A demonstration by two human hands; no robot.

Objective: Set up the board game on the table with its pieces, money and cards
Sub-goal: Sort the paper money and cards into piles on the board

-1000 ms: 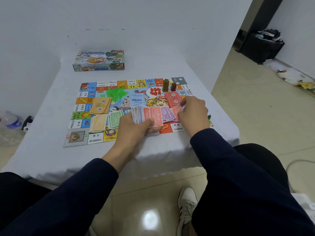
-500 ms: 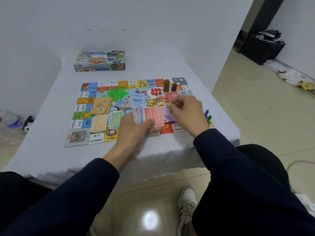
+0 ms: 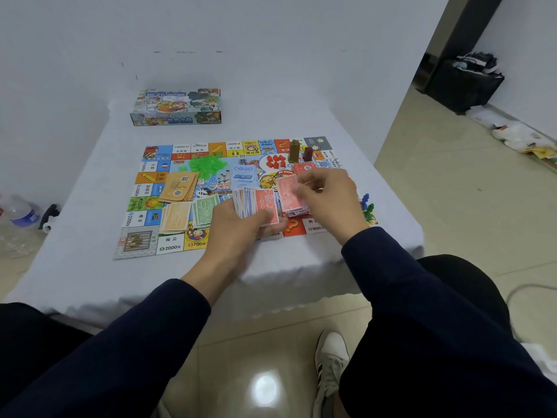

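Bare tablecloth (image 3: 271,116) between game box (image 3: 176,107) and crowded board (image 3: 168,245) gives passage.

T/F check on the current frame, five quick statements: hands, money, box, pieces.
1. The left hand grips a fanned stack of play money. True.
2. The right hand is empty. False: it pinches a red note.
3. The game box lies on the board. False: it stands on the table beyond the board's far edge.
4. A pile of green plastic pieces lies on the board. True.
5. The tan notes are held in a hand. False: they lie on the board's left part, with no hand on them.
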